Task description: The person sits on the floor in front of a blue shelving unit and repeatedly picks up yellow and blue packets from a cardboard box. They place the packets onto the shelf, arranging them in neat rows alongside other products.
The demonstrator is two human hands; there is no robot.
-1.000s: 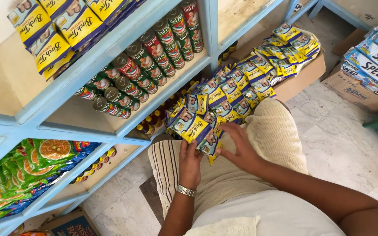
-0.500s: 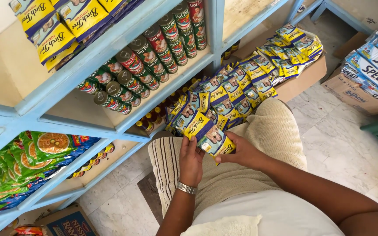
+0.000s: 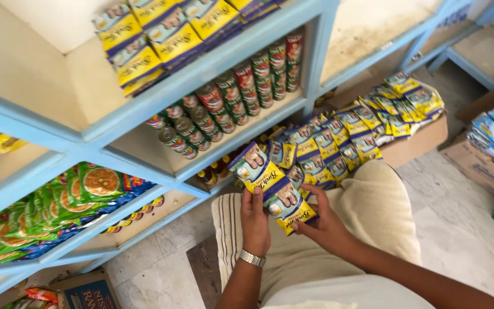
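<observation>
Both hands, left hand and right hand, partly cover joined sachets.

Pale blue shelving, cream wall behind, grey tiled floor

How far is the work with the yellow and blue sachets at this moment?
Done: a row of the same sachets already lies on the top shelf. In hand: the left hand and right hand hold the end of a sachet strip over the lap. Left: the long strip trails back to a heap on the cardboard box, not yet shelved.
</observation>
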